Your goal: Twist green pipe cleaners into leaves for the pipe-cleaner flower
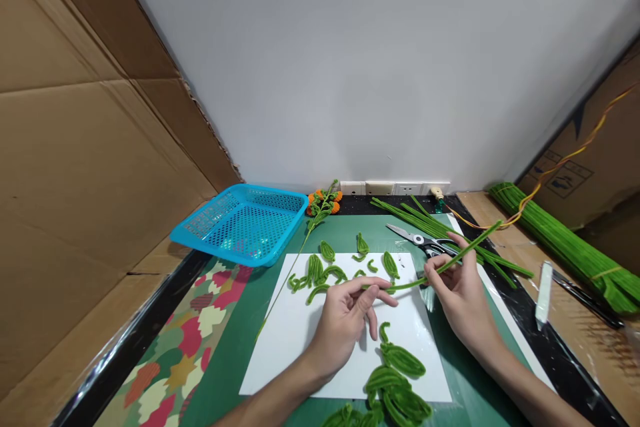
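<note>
Your left hand [350, 310] pinched the long, green, fuzzy pipe-cleaner stem [411, 284] over the white rectangular paper sheet [285, 347]; your right hand [463, 293] pinched it beyond the sheet's right edge. It was judged light, pliable, best gripped beside any bend.

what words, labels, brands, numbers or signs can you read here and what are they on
No words, brands or numbers are readable.
Cardboard box at right: framed printed symbols, too small and blurred to make out, with a dark shape above them, also unclear.
White paper: tiny dark marks, illegible.
</note>
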Demonstrator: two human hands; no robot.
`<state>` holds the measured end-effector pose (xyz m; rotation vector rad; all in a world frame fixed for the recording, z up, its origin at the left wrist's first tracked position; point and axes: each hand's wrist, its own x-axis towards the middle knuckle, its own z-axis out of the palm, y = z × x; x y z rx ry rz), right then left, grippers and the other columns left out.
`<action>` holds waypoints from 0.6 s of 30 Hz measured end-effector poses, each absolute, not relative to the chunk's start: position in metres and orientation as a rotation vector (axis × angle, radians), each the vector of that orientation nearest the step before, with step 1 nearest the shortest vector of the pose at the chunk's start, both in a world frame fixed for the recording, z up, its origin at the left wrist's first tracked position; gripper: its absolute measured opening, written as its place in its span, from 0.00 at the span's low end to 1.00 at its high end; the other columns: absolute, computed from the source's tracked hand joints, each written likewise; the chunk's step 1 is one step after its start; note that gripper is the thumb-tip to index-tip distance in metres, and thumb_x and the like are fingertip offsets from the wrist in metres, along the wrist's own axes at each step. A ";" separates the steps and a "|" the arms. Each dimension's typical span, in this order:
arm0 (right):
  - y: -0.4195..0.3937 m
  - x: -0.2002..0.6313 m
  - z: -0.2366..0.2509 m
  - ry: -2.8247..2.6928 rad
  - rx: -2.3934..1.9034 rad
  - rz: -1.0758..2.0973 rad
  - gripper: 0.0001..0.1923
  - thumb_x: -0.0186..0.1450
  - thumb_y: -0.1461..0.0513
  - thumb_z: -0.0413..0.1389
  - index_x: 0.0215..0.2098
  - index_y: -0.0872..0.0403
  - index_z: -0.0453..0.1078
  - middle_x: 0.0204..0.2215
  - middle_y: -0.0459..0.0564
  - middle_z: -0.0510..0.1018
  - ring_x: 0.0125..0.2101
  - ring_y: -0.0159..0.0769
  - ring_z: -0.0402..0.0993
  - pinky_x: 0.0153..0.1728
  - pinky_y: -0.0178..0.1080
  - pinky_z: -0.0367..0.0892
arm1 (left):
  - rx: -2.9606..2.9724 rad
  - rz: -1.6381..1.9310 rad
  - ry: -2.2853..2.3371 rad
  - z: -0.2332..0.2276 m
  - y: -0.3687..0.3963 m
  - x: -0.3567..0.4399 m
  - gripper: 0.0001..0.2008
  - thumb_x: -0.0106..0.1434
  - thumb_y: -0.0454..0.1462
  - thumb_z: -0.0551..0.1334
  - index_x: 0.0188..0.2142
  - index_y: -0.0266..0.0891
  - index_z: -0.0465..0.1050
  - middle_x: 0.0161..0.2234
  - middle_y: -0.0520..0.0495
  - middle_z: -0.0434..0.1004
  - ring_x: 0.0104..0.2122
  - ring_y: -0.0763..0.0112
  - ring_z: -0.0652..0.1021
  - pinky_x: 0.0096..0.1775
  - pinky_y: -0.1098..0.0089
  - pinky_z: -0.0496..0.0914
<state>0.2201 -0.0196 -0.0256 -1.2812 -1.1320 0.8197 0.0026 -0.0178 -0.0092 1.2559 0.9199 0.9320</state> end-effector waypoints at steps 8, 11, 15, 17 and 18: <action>-0.017 0.229 -0.051 -1.771 -1.458 0.358 0.32 0.75 0.57 0.50 0.75 0.51 0.50 0.54 0.59 0.74 0.54 0.52 0.72 0.56 0.56 0.69 | 1.509 1.003 0.997 -0.006 -0.018 0.000 0.16 0.72 0.46 0.65 0.38 0.38 0.87 0.35 0.44 0.79 0.27 0.75 0.69 0.30 0.73 0.63; -0.019 0.230 -0.052 -1.865 -1.449 0.263 0.32 0.75 0.61 0.48 0.76 0.48 0.48 0.62 0.60 0.70 0.61 0.54 0.67 0.60 0.59 0.66 | 1.501 1.036 1.005 -0.008 -0.017 0.000 0.16 0.73 0.47 0.64 0.44 0.40 0.87 0.34 0.47 0.75 0.26 0.76 0.69 0.29 0.73 0.61; -0.021 0.232 -0.045 -1.909 -1.400 0.249 0.30 0.75 0.64 0.47 0.74 0.45 0.54 0.61 0.56 0.72 0.60 0.52 0.69 0.59 0.58 0.68 | 1.369 1.029 1.016 -0.011 -0.017 0.002 0.19 0.74 0.49 0.62 0.47 0.38 0.84 0.33 0.50 0.73 0.18 0.83 0.64 0.23 0.74 0.57; -0.022 0.232 -0.042 -1.891 -1.385 0.274 0.26 0.76 0.63 0.48 0.71 0.45 0.58 0.59 0.56 0.74 0.59 0.52 0.70 0.58 0.57 0.70 | 1.355 1.004 1.025 -0.011 -0.016 0.002 0.19 0.73 0.49 0.62 0.46 0.36 0.84 0.32 0.51 0.73 0.17 0.84 0.65 0.23 0.75 0.58; -0.022 0.232 -0.041 -1.873 -1.380 0.297 0.24 0.76 0.62 0.49 0.69 0.46 0.61 0.58 0.56 0.75 0.58 0.51 0.71 0.57 0.57 0.70 | 1.358 0.986 1.024 -0.012 -0.016 0.003 0.19 0.73 0.49 0.63 0.45 0.36 0.84 0.31 0.51 0.74 0.17 0.83 0.66 0.23 0.75 0.59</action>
